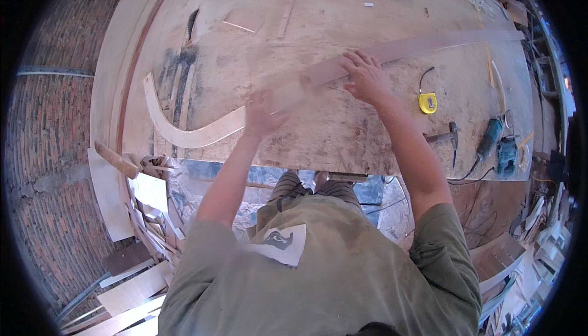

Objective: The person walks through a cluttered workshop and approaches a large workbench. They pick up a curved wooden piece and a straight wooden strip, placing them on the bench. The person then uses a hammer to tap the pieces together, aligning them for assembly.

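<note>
A curved, pale wooden strip (196, 138) lies on the left side of a large plywood worktop (245, 79), bowed toward me. My left hand (263, 115) is at its right end, smeared by motion, so its grip does not show. Just beyond that hand is a blurred pale piece (288, 96), apparently a continuation of the strip. My right hand (367, 79) rests with spread fingers on the near end of a long, thin, pinkish-brown board (429, 45). That board runs to the worktop's right edge. The two pieces meet or overlap between my hands; blur hides exactly how.
On the right lie a yellow tape measure (427, 103), a hammer (452, 140) and two blue-green power tools (490, 138) with cables. Thin wood scraps (240, 25) lie toward the back. Offcuts (144, 284) pile up at lower left, beside a brick surface (55, 146).
</note>
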A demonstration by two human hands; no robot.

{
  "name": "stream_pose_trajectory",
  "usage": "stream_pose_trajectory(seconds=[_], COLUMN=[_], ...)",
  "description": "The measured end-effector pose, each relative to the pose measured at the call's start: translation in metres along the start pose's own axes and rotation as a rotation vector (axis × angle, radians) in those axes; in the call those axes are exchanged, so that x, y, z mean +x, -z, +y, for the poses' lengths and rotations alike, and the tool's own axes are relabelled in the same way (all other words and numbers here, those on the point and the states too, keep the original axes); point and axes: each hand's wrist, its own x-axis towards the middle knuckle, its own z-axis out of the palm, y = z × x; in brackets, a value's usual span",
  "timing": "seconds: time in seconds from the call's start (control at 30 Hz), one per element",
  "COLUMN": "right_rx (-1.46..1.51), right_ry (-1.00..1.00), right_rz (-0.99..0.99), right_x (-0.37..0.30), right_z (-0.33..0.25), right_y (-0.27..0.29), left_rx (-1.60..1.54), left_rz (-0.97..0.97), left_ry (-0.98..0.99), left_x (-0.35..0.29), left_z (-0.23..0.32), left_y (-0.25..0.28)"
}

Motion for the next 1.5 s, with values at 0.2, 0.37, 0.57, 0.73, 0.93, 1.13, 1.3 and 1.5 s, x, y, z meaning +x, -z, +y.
stream_pose_trajectory(seconds=[0.2, 0.37, 0.57, 0.73, 0.93, 1.13, 1.3, 1.5], right_rx=[-0.016, 0.020, 0.055, 0.049, 0.052, 0.069, 0.070, 0.080], right_ry=[0.062, -0.003, 0.077, 0.046, 0.030, 0.024, 0.049, 0.090], right_rz=[-0.106, -0.173, -0.115, -0.139, -0.170, -0.189, -0.173, -0.060], right_x=[0.044, 0.042, 0.036, 0.038, 0.043, 0.048, 0.048, 0.045], right_z=[-0.031, -0.042, -0.060, -0.064, -0.070, -0.076, -0.072, -0.069], right_y=[-0.032, -0.040, -0.048, -0.044, -0.036, -0.035, -0.038, -0.050], left_rx=[-0.266, -0.257, -0.277, -0.190, -0.198, -0.211, -0.192, -0.194], left_rz=[0.019, 0.004, 0.045, -0.008, -0.031, -0.017, 0.013, 0.025], left_ry=[-0.010, 0.071, 0.048, 0.101, 0.060, -0.011, -0.079, -0.072], left_x=[0.036, 0.038, 0.040, 0.048, 0.059, 0.066, 0.066, 0.066], left_z=[0.029, 0.023, 0.023, 0.033, 0.029, 0.013, 0.008, 0.010], left_y=[-0.018, -0.032, -0.035, -0.025, -0.020, -0.028, -0.034, -0.037])
